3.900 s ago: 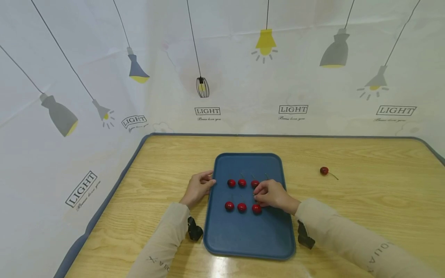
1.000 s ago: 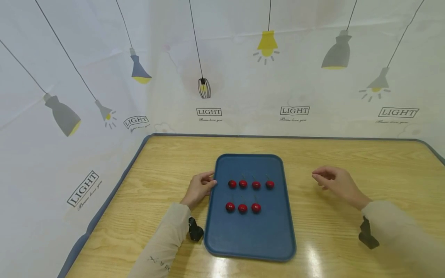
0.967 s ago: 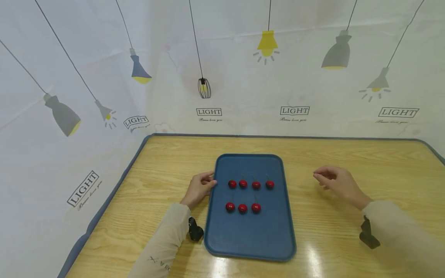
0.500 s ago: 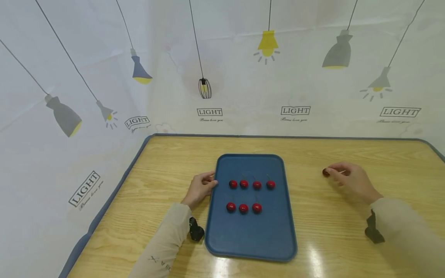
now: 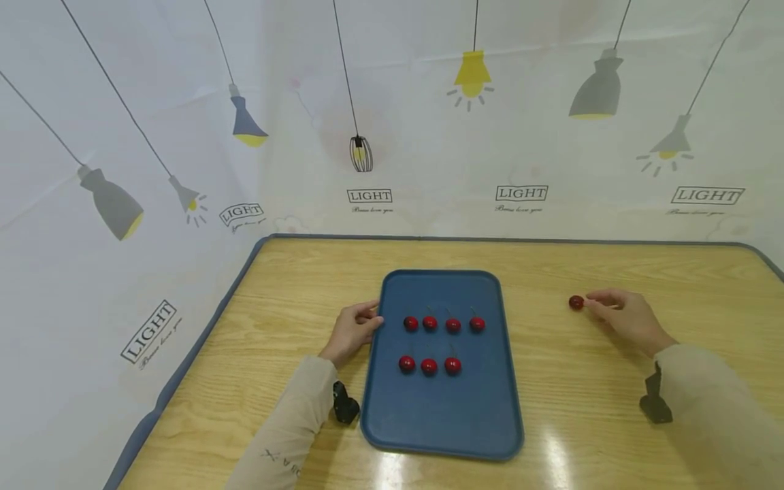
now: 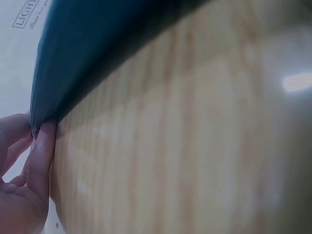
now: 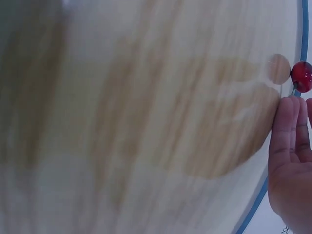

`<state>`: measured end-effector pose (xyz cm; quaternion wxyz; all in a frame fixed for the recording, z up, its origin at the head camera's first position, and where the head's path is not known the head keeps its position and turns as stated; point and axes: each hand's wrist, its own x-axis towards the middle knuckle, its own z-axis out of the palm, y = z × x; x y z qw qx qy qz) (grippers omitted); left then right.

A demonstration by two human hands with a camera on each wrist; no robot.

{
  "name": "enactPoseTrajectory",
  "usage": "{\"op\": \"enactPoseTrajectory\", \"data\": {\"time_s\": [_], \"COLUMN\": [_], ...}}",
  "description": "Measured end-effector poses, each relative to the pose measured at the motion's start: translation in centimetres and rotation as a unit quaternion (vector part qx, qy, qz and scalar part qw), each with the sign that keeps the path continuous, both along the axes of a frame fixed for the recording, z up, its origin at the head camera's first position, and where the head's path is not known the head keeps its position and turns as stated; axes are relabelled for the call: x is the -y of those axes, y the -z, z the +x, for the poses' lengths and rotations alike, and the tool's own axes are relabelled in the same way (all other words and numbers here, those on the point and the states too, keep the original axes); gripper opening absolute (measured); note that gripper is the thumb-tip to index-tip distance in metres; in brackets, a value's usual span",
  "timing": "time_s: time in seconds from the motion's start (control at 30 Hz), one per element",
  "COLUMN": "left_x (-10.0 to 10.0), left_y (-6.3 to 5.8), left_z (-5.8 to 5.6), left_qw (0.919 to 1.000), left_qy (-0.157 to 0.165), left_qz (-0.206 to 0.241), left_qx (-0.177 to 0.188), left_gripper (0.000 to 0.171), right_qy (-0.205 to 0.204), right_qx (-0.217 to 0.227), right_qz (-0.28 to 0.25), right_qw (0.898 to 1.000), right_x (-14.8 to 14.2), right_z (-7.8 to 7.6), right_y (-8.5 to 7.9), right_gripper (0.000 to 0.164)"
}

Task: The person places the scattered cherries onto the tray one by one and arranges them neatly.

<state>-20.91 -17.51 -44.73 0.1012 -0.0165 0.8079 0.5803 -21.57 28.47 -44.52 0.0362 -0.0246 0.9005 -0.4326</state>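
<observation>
My left hand (image 5: 352,333) pinches the left rim of the blue tray (image 5: 441,422) between thumb and fingers, as the left wrist view shows. On the tray lie several dark red cherries with stems, in two rows: a back row (image 5: 452,325) and a shorter front row (image 5: 429,367). Right of the tray, my right hand (image 5: 631,320) pinches a lone cherry (image 5: 576,303) by its stem with the fingertips. In the right wrist view that cherry (image 7: 302,77) sits just beyond the fingertips, its thin stem running down to them; the stem's end is hidden.
The wooden table (image 5: 576,395) has a blue edge strip (image 5: 551,240) along its back and sides. Behind it stands a white wall covering (image 5: 429,150) printed with lamps. A dark wrist device (image 5: 346,405) hangs beside the tray's left side.
My right hand has left the tray's front row, moved right and taken the lone cherry's stem. Its fingers drew back slightly, exposing the cherry. The left hand stays at the rim.
</observation>
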Motion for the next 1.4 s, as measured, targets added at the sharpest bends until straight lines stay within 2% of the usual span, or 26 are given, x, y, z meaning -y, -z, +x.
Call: {"op": "enactPoseTrajectory", "data": {"time_s": [0.2,0.43,0.73,1.03,1.4], "left_x": [-0.01,-0.04,-0.07,-0.09,-0.1], "left_y": [0.65,0.53,0.48,0.43,0.44], "left_z": [-0.27,-0.22,-0.24,-0.18,-0.15], "left_qw": [0.9998,0.9997,0.9997,0.9997,0.9996], "left_qy": [-0.009,-0.011,-0.012,-0.015,-0.016], "left_qz": [-0.016,-0.018,-0.021,-0.021,-0.022], "left_qx": [-0.007,-0.009,-0.007,-0.005,-0.003], "left_gripper": [0.042,0.042,0.042,0.042,0.042], "right_qy": [-0.005,-0.016,-0.031,-0.052,-0.05], "right_qx": [0.0,0.009,-0.001,0.005,0.016], "right_qz": [0.008,0.03,0.057,0.075,0.076], "right_qw": [1.0,0.999,0.998,0.996,0.996], "right_x": [-0.05,-0.04,-0.03,-0.05,0.1], "right_z": [0.04,0.06,0.04,-0.22,-0.32], "right_y": [-0.06,-0.16,-0.23,-0.2,-0.09], "right_gripper": [0.043,0.042,0.033,0.034,0.034]}}
